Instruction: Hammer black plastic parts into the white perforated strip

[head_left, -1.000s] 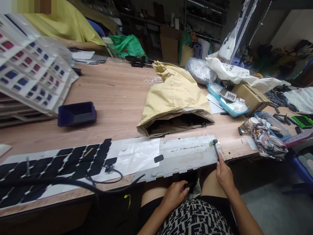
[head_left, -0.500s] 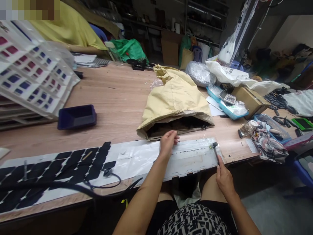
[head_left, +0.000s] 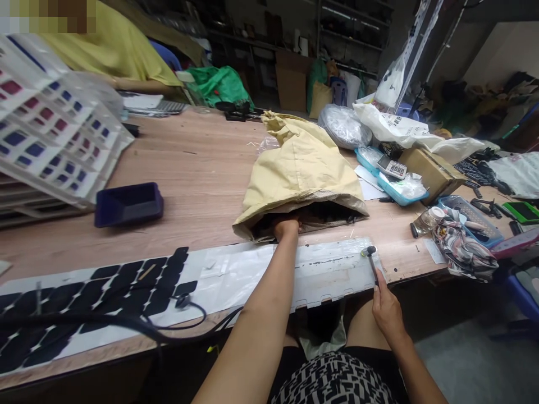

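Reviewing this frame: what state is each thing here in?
sack, lying on its side, mouth open
left hand, fingers inside the sack mouth, grip hidden
right hand, closed on the tool handle
tool, head down on the white strip
blue tray, upright, looks empty

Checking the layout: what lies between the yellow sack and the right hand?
Head view: a grey sheet, and the small tool the right hand holds.
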`<move>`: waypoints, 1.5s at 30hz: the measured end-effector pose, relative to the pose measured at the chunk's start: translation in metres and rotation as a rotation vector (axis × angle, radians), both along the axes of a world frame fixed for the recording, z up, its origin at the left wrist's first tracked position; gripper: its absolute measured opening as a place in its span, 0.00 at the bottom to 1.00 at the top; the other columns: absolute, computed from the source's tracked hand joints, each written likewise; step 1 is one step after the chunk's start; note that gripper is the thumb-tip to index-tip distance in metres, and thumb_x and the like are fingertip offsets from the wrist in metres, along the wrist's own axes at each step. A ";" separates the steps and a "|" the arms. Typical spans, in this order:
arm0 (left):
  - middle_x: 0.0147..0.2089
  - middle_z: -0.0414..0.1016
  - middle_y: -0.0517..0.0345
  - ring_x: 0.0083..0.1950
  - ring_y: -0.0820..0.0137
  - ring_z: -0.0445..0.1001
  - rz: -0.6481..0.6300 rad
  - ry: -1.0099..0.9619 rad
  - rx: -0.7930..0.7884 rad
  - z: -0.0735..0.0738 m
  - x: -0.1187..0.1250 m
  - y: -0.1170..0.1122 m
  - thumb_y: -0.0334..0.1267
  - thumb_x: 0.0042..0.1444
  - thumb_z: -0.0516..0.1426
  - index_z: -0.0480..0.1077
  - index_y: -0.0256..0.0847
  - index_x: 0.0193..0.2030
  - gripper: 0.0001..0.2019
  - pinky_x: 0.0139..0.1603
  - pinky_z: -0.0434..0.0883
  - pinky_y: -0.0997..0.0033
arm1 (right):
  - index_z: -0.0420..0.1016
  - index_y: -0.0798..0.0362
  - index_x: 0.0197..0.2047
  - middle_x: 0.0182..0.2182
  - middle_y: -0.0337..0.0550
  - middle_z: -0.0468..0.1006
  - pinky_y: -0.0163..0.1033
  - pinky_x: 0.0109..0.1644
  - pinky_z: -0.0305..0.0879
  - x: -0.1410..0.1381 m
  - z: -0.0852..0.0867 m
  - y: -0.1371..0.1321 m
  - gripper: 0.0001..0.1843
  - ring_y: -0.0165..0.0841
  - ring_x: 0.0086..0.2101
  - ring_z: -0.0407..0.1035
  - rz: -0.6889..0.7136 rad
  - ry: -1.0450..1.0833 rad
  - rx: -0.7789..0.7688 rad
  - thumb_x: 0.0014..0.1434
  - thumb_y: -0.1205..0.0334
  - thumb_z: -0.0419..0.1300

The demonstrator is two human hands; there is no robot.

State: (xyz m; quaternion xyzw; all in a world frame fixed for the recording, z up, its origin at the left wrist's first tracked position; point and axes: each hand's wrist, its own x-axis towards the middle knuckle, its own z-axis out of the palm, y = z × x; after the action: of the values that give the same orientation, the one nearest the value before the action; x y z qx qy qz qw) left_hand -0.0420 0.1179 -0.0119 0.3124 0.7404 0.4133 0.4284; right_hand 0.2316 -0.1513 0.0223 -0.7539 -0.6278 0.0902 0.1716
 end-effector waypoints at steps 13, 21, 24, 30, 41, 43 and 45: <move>0.17 0.68 0.61 0.16 0.75 0.61 -0.176 -0.157 0.045 0.032 0.005 -0.093 0.41 0.37 0.62 0.74 0.36 0.27 0.11 0.16 0.56 0.76 | 0.53 0.50 0.71 0.49 0.49 0.79 0.40 0.45 0.72 -0.001 0.000 -0.001 0.29 0.39 0.44 0.77 -0.005 0.055 -0.033 0.67 0.63 0.43; 0.29 0.71 0.61 0.32 0.68 0.70 -0.673 0.483 0.174 0.040 0.017 -0.130 0.40 0.44 0.61 0.76 0.45 0.39 0.13 0.30 0.61 0.71 | 0.53 0.51 0.71 0.48 0.48 0.79 0.38 0.48 0.70 -0.001 -0.001 -0.001 0.30 0.38 0.44 0.76 -0.002 0.079 -0.025 0.67 0.63 0.43; 0.38 0.70 0.59 0.41 0.65 0.71 -0.719 0.567 0.316 0.037 0.026 -0.129 0.41 0.46 0.62 0.75 0.47 0.45 0.17 0.38 0.65 0.70 | 0.53 0.50 0.71 0.51 0.48 0.78 0.37 0.49 0.70 -0.001 -0.001 -0.001 0.30 0.38 0.46 0.75 -0.008 0.088 -0.033 0.67 0.63 0.44; 0.39 0.69 0.56 0.45 0.63 0.69 -0.667 0.573 0.419 0.018 0.035 -0.124 0.41 0.51 0.62 0.77 0.46 0.39 0.09 0.46 0.65 0.66 | 0.52 0.49 0.71 0.50 0.48 0.79 0.39 0.51 0.69 0.000 -0.001 -0.002 0.30 0.39 0.47 0.75 -0.013 0.089 -0.055 0.67 0.63 0.44; 0.39 0.78 0.61 0.45 0.62 0.67 -0.835 0.510 0.479 0.015 0.028 -0.156 0.44 0.47 0.66 0.76 0.47 0.38 0.11 0.50 0.59 0.60 | 0.59 0.50 0.69 0.48 0.47 0.80 0.38 0.48 0.71 0.002 0.007 -0.004 0.29 0.37 0.44 0.76 -0.004 0.289 0.015 0.66 0.59 0.45; 0.39 0.78 0.61 0.46 0.61 0.68 -0.845 0.507 0.480 0.014 0.027 -0.157 0.45 0.46 0.67 0.76 0.48 0.39 0.12 0.50 0.59 0.60 | 0.59 0.52 0.69 0.45 0.46 0.81 0.36 0.46 0.72 -0.002 0.011 -0.005 0.29 0.35 0.42 0.77 0.012 0.316 0.048 0.66 0.58 0.46; 0.39 0.78 0.61 0.46 0.61 0.68 -0.855 0.505 0.480 0.015 0.028 -0.156 0.45 0.46 0.67 0.77 0.48 0.39 0.13 0.50 0.59 0.60 | 0.60 0.51 0.68 0.45 0.45 0.81 0.35 0.46 0.72 -0.008 0.015 -0.007 0.28 0.34 0.42 0.76 0.055 0.320 0.080 0.66 0.59 0.46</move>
State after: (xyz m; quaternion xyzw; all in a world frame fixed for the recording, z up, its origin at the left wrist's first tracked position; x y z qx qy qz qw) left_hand -0.0144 -0.0382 0.0027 0.7634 0.5123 0.2722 0.2840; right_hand 0.2236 -0.1586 0.0375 -0.7049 -0.6160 0.1890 0.2967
